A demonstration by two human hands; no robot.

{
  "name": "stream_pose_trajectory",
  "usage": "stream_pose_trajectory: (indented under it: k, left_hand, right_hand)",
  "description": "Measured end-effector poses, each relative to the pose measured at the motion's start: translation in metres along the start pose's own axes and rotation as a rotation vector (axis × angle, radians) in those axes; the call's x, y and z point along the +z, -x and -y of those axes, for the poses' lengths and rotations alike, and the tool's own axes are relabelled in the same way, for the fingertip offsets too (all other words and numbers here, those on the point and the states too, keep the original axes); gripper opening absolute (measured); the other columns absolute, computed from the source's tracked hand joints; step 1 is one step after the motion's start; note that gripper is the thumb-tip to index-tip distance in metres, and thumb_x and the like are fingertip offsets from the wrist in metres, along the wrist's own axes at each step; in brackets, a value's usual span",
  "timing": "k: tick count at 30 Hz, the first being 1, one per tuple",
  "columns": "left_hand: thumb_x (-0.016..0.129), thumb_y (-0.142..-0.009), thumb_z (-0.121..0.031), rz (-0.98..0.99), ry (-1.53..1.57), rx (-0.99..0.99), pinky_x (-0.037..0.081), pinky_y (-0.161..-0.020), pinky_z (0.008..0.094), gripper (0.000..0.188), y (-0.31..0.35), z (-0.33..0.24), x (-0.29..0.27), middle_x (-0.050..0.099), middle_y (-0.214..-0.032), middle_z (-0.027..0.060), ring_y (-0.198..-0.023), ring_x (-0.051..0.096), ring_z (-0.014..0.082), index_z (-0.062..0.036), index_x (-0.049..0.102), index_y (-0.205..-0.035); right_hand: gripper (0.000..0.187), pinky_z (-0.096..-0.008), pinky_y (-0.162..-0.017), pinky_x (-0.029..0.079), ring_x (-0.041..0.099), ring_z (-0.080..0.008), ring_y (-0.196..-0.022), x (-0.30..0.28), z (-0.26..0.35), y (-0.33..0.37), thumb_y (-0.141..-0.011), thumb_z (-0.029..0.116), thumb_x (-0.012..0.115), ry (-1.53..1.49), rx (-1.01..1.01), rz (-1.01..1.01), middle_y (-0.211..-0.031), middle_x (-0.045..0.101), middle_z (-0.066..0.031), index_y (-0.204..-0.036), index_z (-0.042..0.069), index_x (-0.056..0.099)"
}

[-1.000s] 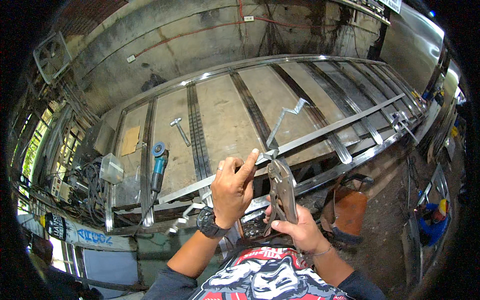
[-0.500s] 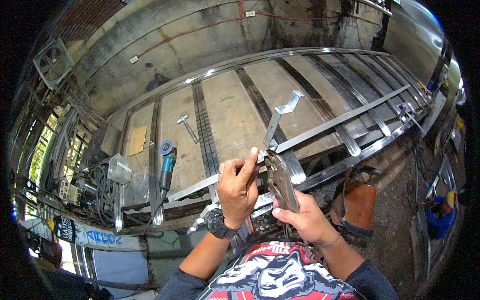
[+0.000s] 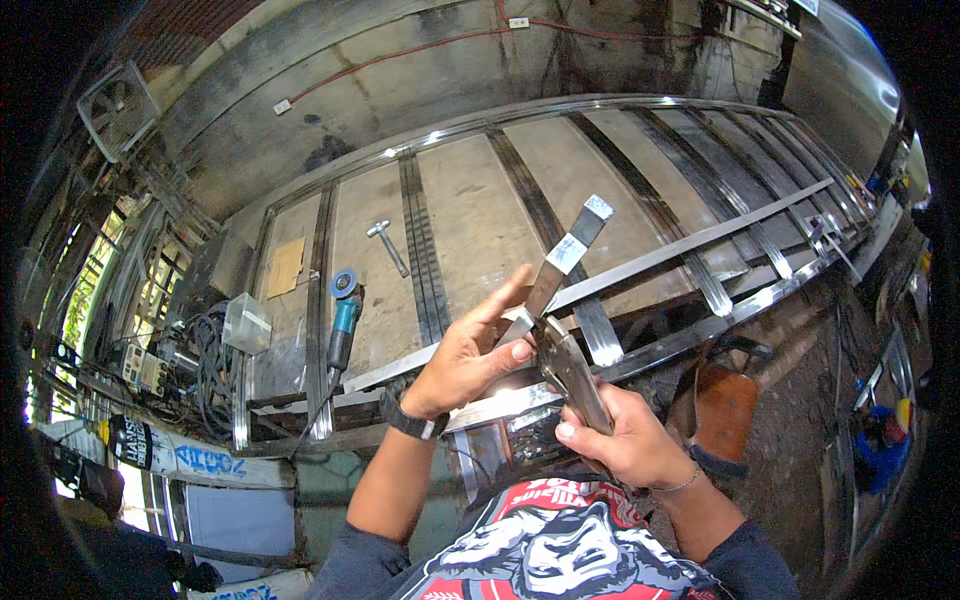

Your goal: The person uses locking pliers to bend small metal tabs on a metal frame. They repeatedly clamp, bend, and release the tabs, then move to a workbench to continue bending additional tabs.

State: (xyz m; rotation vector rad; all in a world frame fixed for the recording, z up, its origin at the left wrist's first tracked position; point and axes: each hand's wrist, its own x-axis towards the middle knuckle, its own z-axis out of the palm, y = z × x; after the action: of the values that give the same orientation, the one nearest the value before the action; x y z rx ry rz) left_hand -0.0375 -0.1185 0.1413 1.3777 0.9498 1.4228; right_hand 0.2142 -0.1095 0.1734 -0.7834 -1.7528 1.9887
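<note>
Over metal frame (image 3: 421, 250), right hand (image 3: 628, 436) clenches locking pliers (image 3: 573, 372) at bent strip (image 3: 569, 254); left hand (image 3: 452, 362) alongside, pinch unclear. Steadying step, seemingly; next calls for firm hold.

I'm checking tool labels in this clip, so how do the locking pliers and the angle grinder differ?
Pose: the locking pliers are held in the right hand; the angle grinder lies unheld, off to the left.
Colour: the locking pliers are bare greyish metal; the angle grinder has a teal and dark body.
Working end: the locking pliers have jaws, set at the bent metal strip; the angle grinder carries a round disc.
Both are hand-held tools.
</note>
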Motion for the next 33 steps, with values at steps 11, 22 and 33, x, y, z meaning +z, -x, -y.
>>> stream_pose_trajectory:
  k: [11,22,33]
  left_hand:
    - [0.086,-0.085,-0.029,0.179,0.207,-0.03,0.048,-0.11,0.0454,0.07,0.003,-0.015,0.005,0.069,-0.127,0.0227,-0.123,0.065,0.0321,0.0059,0.057,-0.138]
    - [0.089,-0.08,-0.022,0.193,0.243,0.025,0.051,-0.105,0.0484,0.071,0.018,-0.031,0.013,0.068,-0.127,0.0279,-0.117,0.069,0.0352,0.0129,0.059,-0.135]
    - [0.073,-0.096,-0.021,0.269,0.177,-0.075,0.037,-0.118,0.0396,0.064,0.024,-0.028,0.01,0.053,-0.151,0.0203,-0.14,0.05,0.0237,0.0038,0.048,-0.15]
  right_hand:
    - [0.051,-0.0227,-0.055,0.041,0.049,-0.0046,-0.064,-0.021,0.02,0.016,-0.097,0.015,0.07,-0.284,0.201,0.287,-0.082,0.052,0.0037,-0.141,-0.003,0.051]
    - [0.064,-0.0213,-0.063,0.041,0.051,-0.0051,-0.073,-0.02,0.021,0.031,-0.09,0.004,0.071,-0.487,0.299,0.416,-0.092,0.051,0.002,-0.147,-0.006,0.043]
    - [0.061,-0.0252,-0.05,0.042,0.05,-0.0085,-0.062,-0.012,0.008,0.039,-0.096,0.006,0.067,-0.598,0.34,0.363,-0.09,0.054,-0.0021,-0.149,-0.005,0.039]
